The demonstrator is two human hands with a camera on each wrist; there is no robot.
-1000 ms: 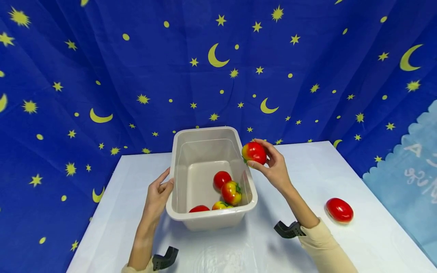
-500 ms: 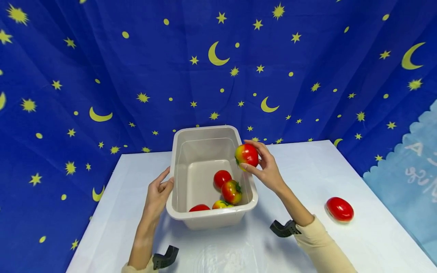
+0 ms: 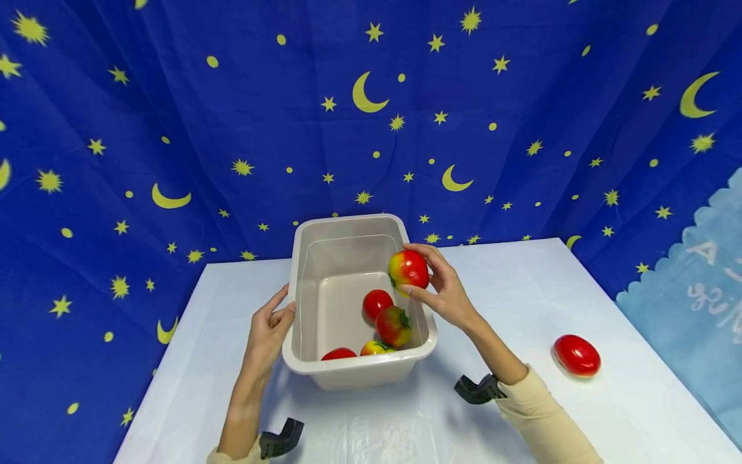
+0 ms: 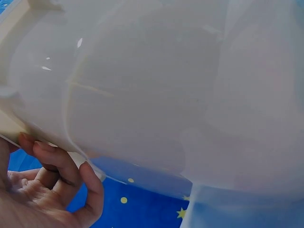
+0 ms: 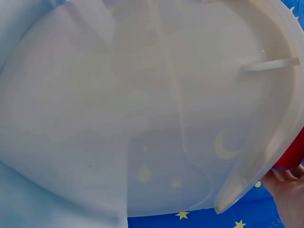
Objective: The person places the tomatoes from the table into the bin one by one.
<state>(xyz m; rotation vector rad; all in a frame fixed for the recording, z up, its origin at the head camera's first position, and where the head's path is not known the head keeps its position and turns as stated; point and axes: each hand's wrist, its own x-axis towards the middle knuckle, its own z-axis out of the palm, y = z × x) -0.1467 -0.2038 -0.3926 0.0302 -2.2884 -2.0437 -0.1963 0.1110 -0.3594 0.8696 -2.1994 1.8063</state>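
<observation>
A beige plastic basin [image 3: 304, 367] stands on the table, with several red and red-yellow tomatoes inside, one of them a mottled tomato with green leaves [image 3: 393, 326] and another a plain red tomato [image 3: 377, 305]. At its left side, my left hand [image 3: 269, 332] grips the rim, fingers bent beneath the edge in the left wrist view. My right hand [image 3: 445, 288] holds a red-yellow tomato [image 3: 410, 269] between thumb and fingers over the basin's right rim. Only part of the right hand [image 5: 287, 197] and a red patch of this tomato [image 5: 292, 151] show in the right wrist view.
Another glossy red tomato-like piece [image 3: 577, 356] lies on the white table [image 3: 493, 425] to the right. Behind the table hangs a blue cloth [image 3: 324, 135] with yellow stars and moons. A light blue panel [image 3: 695, 309] is at the far right.
My right hand has carried its tomato left and slightly down, from outside the basin's right edge to over the rim. The left hand and the basin look unmoved.
</observation>
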